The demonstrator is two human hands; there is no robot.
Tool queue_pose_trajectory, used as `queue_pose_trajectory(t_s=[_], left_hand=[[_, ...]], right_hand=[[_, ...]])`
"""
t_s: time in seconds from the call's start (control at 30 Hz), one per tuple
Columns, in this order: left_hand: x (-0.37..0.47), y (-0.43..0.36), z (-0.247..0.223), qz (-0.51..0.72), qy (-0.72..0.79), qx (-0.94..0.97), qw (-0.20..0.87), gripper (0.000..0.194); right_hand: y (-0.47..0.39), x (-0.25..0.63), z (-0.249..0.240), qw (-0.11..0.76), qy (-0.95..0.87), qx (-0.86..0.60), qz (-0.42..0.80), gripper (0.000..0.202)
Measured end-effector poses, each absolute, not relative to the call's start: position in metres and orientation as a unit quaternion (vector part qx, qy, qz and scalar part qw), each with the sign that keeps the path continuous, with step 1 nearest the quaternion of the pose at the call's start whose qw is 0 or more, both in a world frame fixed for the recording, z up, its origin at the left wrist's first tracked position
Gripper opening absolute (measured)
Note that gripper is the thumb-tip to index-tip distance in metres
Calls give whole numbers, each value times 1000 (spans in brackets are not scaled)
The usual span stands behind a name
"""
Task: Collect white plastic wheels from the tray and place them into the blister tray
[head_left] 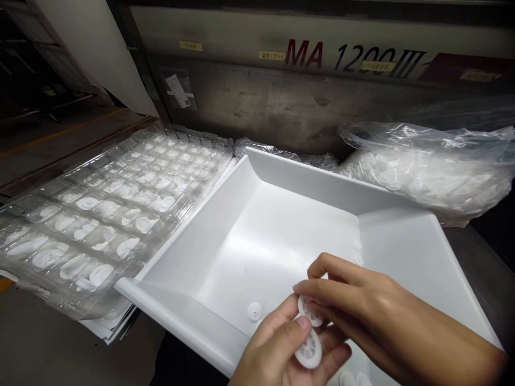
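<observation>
Over the near part of a white plastic bin point(281, 214), my two hands meet. My left hand point(277, 348) is closed with its thumb on a small white plastic wheel point(309, 349) that has spokes and a round rim. Just above it, the fingers of my right hand point(341, 289) pinch a second white spoked wheel point(308, 311), which touches or nearly touches the first. A loose white disc point(254, 312) lies on the bin floor left of my hands. More white discs point(354, 378) lie at the bin's near side, partly hidden by my hands.
Left of the bin, a clear compartment tray point(161, 225) holds many white round parts on a stack of sheets. A clear plastic bag point(426, 171) full of white pieces sits behind the bin at right. A large machine panel point(257, 102) stands behind.
</observation>
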State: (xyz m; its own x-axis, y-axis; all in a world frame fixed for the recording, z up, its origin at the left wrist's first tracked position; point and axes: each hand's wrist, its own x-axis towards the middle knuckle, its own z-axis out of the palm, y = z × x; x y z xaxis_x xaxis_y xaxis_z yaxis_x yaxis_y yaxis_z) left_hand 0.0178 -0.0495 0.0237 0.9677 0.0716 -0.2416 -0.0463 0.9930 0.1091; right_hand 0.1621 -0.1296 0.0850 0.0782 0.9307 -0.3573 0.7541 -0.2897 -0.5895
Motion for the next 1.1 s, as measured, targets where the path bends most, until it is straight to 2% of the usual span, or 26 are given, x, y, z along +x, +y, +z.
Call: queue_pose_trajectory(t_s=[0.2,0.43,0.67,0.87,1.1], left_hand=[[16,-49,23,36,131,43,990,33],[13,-48,25,72,167,7,983,36],[14,-47,36,132,219,-76,964,44],[16,-47,45,152,241,-35,958,48],[14,-46,45,151,232,-13,961,49]], right_hand=[[-134,165,88,144,-588,-722,336,29],[-135,170,92,246,-601,-713,265,17],[-131,165,88,239,-590,-712,297,20],[-127,161,85,237,-553,-727,330,23],[-123,163,83,205,-545,-754,304,20]])
